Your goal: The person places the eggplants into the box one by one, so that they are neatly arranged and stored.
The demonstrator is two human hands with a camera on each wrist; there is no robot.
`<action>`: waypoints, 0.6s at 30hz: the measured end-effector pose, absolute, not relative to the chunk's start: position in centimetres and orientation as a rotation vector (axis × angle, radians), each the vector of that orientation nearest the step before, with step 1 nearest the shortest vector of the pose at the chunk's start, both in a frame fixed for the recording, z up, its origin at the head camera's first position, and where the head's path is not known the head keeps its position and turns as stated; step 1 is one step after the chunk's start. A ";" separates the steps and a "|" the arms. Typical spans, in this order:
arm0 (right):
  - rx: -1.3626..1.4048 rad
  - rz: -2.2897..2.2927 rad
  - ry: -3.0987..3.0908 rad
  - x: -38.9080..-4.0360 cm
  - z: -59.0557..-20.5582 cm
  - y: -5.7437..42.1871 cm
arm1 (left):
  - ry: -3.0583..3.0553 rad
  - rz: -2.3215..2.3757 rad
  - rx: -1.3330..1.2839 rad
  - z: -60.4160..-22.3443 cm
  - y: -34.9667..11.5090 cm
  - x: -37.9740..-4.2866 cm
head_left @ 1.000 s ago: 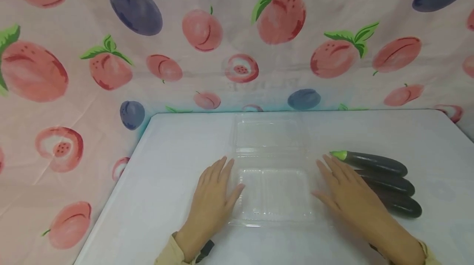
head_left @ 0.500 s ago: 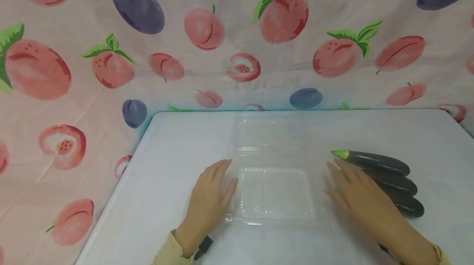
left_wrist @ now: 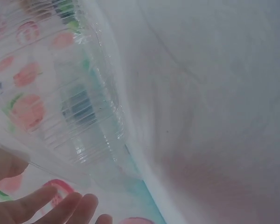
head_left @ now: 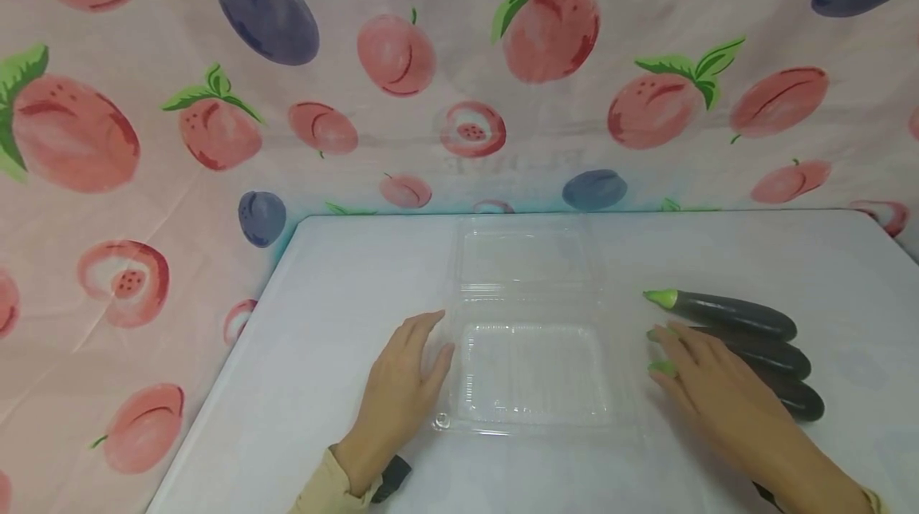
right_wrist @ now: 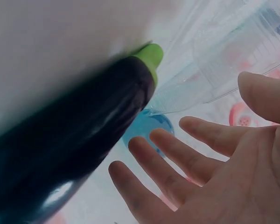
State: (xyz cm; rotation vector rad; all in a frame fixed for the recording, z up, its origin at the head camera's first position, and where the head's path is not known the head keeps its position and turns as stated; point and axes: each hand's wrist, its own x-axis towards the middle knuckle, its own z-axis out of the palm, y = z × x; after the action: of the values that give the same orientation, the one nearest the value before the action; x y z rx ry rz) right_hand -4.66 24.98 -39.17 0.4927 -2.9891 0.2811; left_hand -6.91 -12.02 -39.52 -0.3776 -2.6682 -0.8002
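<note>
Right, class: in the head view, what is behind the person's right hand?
Behind the right hand lie two dark eggplants: their green tips and rounded ends show, but their middles are covered.

Right hand covers parts of two nearer eggplants. Left sleeve cut off by view's near edge. Backdrop lettering too blurred to read.
</note>
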 end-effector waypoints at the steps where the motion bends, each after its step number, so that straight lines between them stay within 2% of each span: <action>1: 0.502 0.283 -2.967 -4.7 -39.3 25.1 | -2.675 -0.808 -0.369 -39.5 -12.0 -6.9; 18: 0.616 0.067 -2.951 -5.0 -40.1 26.3 | -2.786 -0.944 -0.203 -39.7 -12.0 -7.0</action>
State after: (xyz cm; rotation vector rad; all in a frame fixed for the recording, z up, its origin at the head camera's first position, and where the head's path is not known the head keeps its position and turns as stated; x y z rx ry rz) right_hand -4.97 26.35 -40.07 0.6158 -2.9511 0.0669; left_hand -7.02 -12.00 -39.70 -0.2028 -2.7863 -0.9442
